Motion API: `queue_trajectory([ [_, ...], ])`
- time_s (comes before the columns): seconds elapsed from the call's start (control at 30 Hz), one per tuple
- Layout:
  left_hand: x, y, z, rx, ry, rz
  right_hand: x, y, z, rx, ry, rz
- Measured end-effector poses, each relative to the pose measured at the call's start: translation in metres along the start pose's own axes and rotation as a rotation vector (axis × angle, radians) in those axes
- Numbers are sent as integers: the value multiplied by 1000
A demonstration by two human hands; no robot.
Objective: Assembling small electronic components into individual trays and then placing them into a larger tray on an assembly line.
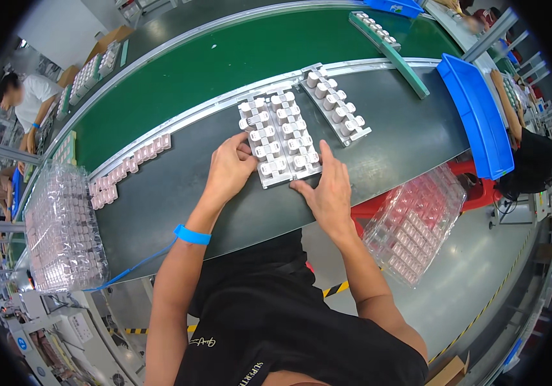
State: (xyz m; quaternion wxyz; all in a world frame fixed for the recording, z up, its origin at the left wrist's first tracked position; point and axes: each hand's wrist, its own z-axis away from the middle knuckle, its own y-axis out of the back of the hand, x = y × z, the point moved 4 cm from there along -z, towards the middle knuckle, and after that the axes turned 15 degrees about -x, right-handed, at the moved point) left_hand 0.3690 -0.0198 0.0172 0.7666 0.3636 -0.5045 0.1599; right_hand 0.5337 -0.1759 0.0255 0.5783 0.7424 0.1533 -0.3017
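Observation:
Two metal fixture strips lie side by side on the dark bench: a left strip (267, 183) and a right strip (298, 174). Each carries a row of small white plastic parts (267, 150). My left hand (230, 170) is at the left strip's outer edge, its fingers curled in against it. On the other side, my right hand (329, 192) holds the lower right corner of the right strip. Its thumb lies at the near end and its fingers run along the side. A third loaded strip (337, 106) rests just beyond, at an angle.
Beyond the bench runs a green conveyor (179, 77). Pink-white parts (131, 164) line the bench's left side, near stacked clear trays (64, 225). A blue bin (478, 116) stands right; a green bar (401, 67) juts over the rail. Bagged trays (414, 225) sit on a red stool (475, 193).

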Motion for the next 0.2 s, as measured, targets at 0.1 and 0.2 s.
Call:
queue_trajectory([
  [0.1, -1, -7, -10, -9, -9, 15, 7, 6, -3, -11, -19, -17],
  [0.2, 9, -15, -18, -37, -6, 7, 19, 13, -4, 3, -45, -2],
])
